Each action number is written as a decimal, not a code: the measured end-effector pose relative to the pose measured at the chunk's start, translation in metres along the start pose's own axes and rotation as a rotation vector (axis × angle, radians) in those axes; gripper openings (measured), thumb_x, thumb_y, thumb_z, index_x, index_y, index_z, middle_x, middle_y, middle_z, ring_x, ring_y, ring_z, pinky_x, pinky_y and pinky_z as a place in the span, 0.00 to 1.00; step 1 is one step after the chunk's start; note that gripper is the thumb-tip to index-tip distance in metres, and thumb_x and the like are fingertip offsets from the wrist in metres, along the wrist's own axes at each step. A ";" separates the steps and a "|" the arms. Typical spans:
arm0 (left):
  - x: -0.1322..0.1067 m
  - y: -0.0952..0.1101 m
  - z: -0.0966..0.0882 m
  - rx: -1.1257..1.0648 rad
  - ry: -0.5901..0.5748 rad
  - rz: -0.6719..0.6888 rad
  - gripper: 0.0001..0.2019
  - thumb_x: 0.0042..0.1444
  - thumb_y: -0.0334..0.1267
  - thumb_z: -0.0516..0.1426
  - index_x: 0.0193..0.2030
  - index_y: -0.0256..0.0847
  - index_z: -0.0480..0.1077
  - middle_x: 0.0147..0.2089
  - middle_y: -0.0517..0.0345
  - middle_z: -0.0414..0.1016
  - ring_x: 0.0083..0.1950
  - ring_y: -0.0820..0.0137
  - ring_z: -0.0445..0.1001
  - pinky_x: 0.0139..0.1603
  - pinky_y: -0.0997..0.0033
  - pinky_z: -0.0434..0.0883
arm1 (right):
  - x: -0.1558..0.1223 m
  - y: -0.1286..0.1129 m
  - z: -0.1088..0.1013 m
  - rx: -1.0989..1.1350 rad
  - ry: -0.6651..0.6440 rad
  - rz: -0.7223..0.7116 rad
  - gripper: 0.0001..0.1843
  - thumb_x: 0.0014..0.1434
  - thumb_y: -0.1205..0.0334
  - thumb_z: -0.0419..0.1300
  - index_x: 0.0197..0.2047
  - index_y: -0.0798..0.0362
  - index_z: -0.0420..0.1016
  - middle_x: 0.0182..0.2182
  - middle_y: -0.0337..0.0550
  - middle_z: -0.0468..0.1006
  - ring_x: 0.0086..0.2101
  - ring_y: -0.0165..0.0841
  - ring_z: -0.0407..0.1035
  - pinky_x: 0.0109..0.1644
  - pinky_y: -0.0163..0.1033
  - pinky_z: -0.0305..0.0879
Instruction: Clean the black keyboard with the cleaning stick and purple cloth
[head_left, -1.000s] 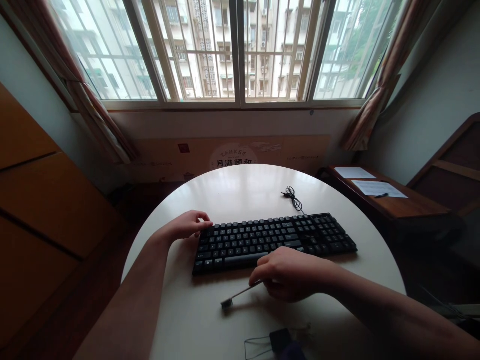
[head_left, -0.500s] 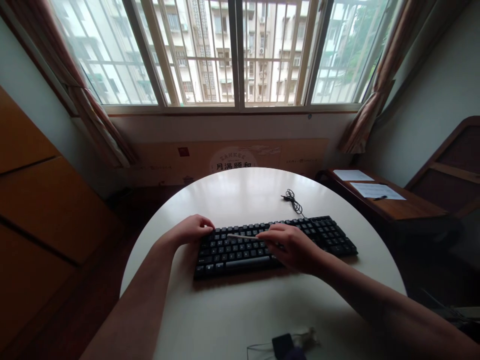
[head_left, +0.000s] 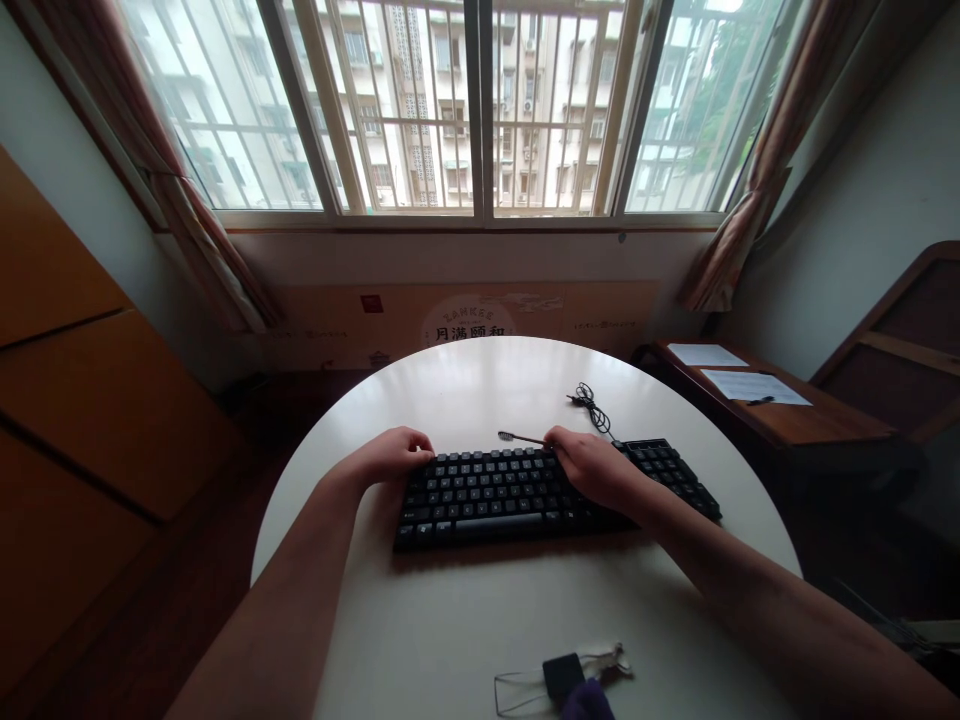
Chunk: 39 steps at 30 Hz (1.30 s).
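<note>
Head view: black keyboard (head_left: 487, 495) is laid flat on round white table (head_left: 420, 630), near the middle, slightly skewed, keys up. Far left corner is touched by left hand (head_left: 396, 453); its fingers are curled in at the edge. Whether the corner is pinched or just pressed cannot be told.

Toothbrush (head_left: 525, 438) is gripped in right hand (head_left: 589, 462), handle clamped between thumb and fingers, other fingers folded. Brush head is pointed left, placed just past the keyboard's far edge, above the bare tabletop; contact with the table cannot be confirmed. Part of the keyboard, between main keys and number pad, is covered by the right hand and wrist.

Cable (head_left: 592, 410) is bundled in loops on the table, just beyond the keyboard's far edge, right of the brush.

At the near table edge, a small dark block (head_left: 562, 677) with thin metal wires is seen, a purple item (head_left: 589, 702) right against it, cut off by the frame. Neither can be identified.

Off to the right, paper sheets (head_left: 757, 387) and a pen (head_left: 761, 400) are set on a brown side table (head_left: 840, 425). Ahead, a barred window (head_left: 480, 120) is flanked by tied curtains (head_left: 191, 225).
</note>
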<state>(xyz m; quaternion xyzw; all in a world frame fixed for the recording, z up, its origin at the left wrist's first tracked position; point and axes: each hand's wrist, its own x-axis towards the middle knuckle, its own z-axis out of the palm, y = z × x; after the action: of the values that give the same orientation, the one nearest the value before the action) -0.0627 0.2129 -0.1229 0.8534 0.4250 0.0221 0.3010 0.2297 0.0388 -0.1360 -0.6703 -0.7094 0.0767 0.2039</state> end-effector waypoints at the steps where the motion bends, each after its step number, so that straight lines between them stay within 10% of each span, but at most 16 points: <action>1: 0.000 0.000 0.001 -0.011 0.000 0.000 0.16 0.47 0.50 0.56 0.31 0.40 0.77 0.31 0.56 0.76 0.32 0.65 0.72 0.30 0.72 0.65 | -0.001 -0.002 -0.001 -0.014 -0.009 0.009 0.13 0.68 0.64 0.46 0.47 0.53 0.70 0.37 0.47 0.79 0.37 0.34 0.71 0.40 0.36 0.58; 11: 0.001 -0.011 0.001 -0.192 -0.032 -0.109 0.28 0.50 0.61 0.53 0.34 0.35 0.77 0.17 0.61 0.63 0.22 0.69 0.66 0.26 0.70 0.62 | -0.003 0.002 -0.002 0.041 0.174 -0.125 0.16 0.67 0.61 0.50 0.53 0.50 0.74 0.41 0.45 0.79 0.39 0.35 0.73 0.43 0.37 0.64; 21: -0.014 -0.021 -0.014 -0.290 -0.093 -0.119 0.28 0.49 0.62 0.56 0.41 0.36 0.74 0.17 0.65 0.61 0.20 0.71 0.64 0.22 0.72 0.60 | 0.007 -0.036 -0.009 -0.035 0.043 -0.265 0.18 0.66 0.63 0.50 0.55 0.45 0.74 0.39 0.43 0.78 0.35 0.32 0.72 0.38 0.35 0.63; 33: -0.014 -0.005 -0.022 -0.188 -0.347 -0.088 0.26 0.48 0.56 0.60 0.50 0.42 0.74 0.25 0.62 0.68 0.25 0.70 0.69 0.23 0.75 0.64 | -0.045 0.027 -0.083 0.147 0.501 0.041 0.22 0.65 0.59 0.51 0.60 0.50 0.70 0.47 0.47 0.76 0.46 0.38 0.71 0.53 0.44 0.67; 39: -0.008 -0.010 -0.020 -0.152 -0.284 -0.086 0.28 0.45 0.60 0.60 0.48 0.43 0.75 0.30 0.60 0.71 0.25 0.69 0.70 0.22 0.74 0.65 | -0.108 0.046 -0.077 0.175 0.349 0.250 0.26 0.65 0.55 0.51 0.64 0.53 0.66 0.47 0.49 0.78 0.47 0.42 0.72 0.55 0.48 0.68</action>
<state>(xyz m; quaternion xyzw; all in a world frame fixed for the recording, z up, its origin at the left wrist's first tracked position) -0.0813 0.2216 -0.1098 0.8038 0.4114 -0.0796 0.4223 0.3045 -0.0754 -0.1041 -0.7360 -0.5652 0.0453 0.3698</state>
